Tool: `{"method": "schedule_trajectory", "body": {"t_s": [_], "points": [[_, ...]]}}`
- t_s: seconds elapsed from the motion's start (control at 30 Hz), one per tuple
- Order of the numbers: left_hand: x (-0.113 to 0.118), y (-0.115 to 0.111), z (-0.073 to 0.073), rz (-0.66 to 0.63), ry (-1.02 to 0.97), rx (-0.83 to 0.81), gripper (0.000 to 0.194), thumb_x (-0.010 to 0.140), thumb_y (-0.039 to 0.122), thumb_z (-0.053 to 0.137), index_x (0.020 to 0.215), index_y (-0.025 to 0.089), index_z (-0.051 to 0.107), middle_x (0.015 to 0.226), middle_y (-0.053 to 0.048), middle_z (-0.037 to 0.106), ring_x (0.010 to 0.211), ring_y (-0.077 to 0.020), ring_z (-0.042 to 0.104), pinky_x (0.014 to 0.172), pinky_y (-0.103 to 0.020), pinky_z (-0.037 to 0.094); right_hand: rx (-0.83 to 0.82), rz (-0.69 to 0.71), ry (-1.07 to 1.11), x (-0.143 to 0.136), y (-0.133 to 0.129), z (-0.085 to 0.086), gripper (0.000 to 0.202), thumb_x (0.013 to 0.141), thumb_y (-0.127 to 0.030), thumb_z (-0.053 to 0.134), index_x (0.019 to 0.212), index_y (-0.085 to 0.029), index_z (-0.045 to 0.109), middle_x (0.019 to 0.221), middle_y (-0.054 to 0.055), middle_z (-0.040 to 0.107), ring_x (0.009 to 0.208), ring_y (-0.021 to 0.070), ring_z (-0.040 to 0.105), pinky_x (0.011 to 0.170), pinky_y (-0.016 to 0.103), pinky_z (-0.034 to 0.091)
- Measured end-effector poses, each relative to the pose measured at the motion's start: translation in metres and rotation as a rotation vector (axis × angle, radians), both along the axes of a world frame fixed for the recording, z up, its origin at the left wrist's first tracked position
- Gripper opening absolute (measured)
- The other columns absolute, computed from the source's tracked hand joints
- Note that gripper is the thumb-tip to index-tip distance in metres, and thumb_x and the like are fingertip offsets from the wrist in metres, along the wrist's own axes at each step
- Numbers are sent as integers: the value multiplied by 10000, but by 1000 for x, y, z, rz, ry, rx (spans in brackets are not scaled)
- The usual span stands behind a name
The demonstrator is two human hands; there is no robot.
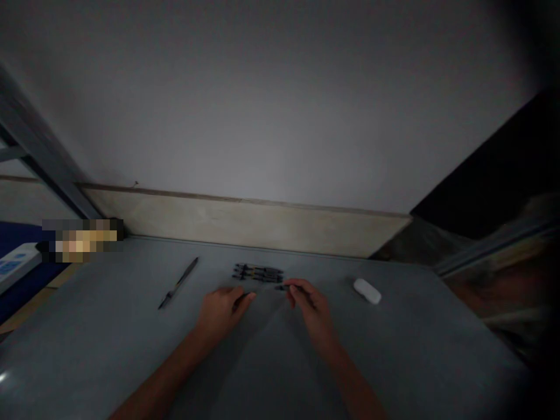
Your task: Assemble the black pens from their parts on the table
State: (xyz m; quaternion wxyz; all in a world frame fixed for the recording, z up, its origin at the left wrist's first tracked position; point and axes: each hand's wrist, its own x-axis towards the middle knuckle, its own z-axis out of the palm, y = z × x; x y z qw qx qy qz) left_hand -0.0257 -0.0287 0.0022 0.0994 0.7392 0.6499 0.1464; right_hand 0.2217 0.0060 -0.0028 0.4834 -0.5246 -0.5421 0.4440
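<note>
Through the head camera I see the left hand curled, thumb and fingers pinching a short dark piece. The right hand pinches a slim dark rod. Just beyond, slender dark pens lie side by side on the smooth grey tabletop; 1 lone pen slants leftward. Rightward sits a white, rounded oblong case.

plain room, table by wall
</note>
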Motion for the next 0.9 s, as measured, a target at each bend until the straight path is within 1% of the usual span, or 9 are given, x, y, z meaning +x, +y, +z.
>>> {"method": "schedule_trajectory", "body": {"t_s": [0.1,0.2,0.3,0.37,0.47,0.63,0.8,0.83,0.9], "points": [[-1,-1,1,36,-52,-2,435,1182,425,516,848,284,757,870,-50,877,797,-242,814,723,-321,554,12,-92,8,3,5,-3,472,908,-702,809,979,-236,833,733,47,771,707,262,720,678,365,571],[-1,-1,2,49,-93,-12,474,1183,434,475,819,280,736,817,-48,837,769,-230,783,727,-315,542,60,-180,-135,7,6,-6,424,954,-661,761,1006,-243,811,892,90,837,777,280,755,705,389,595],[-1,-2,2,56,-93,-27,464,1172,430,481,830,269,751,804,-50,810,779,-235,782,740,-316,549,170,-219,-306,11,9,-11,350,1012,-551,671,1053,-243,832,1098,158,877,1006,348,803,888,489,650],[-1,-2,1,55,-86,-27,449,1168,418,488,839,268,753,816,-51,814,791,-237,788,740,-312,552,256,-237,-406,13,11,-17,329,1010,-482,633,1074,-244,852,1154,176,878,1129,381,793,1059,587,628],[-1,-2,0,54,-70,-23,431,1175,412,494,844,276,735,841,-50,839,802,-234,802,724,-299,541,284,-181,-523,15,15,-26,305,1012,-411,629,1108,-253,871,1192,167,879,1173,378,780,1150,634,590],[-1,-2,-4,49,-58,-32,431,1189,444,482,868,290,725,870,-49,869,809,-245,824,724,-308,531,291,-157,-562,14,15,-31,295,1027,-392,637,1113,-247,879,1234,170,855,1201,380,756,1148,642,590],[0,-4,-6,-14,-76,-31,407,1187,406,446,1002,286,789,969,-64,901,881,-255,850,760,-316,563,318,-118,-469,7,4,-20,295,1074,-435,664,1145,-259,889,1257,161,851,1246,368,760,1161,571,600],[0,-4,-6,-48,-77,-36,401,1183,387,445,1037,281,803,982,-68,903,888,-256,853,770,-317,573,298,-76,-438,4,0,-18,315,1091,-449,653,1165,-255,890,1235,156,862,1219,359,777,1119,532,619],[0,-5,-6,-133,-73,-44,385,1169,341,455,1077,274,823,975,-70,900,884,-255,854,791,-319,595,189,82,-348,-4,-9,-13,385,1136,-496,605,1228,-247,885,1111,120,884,1010,308,817,903,417,650]]}}
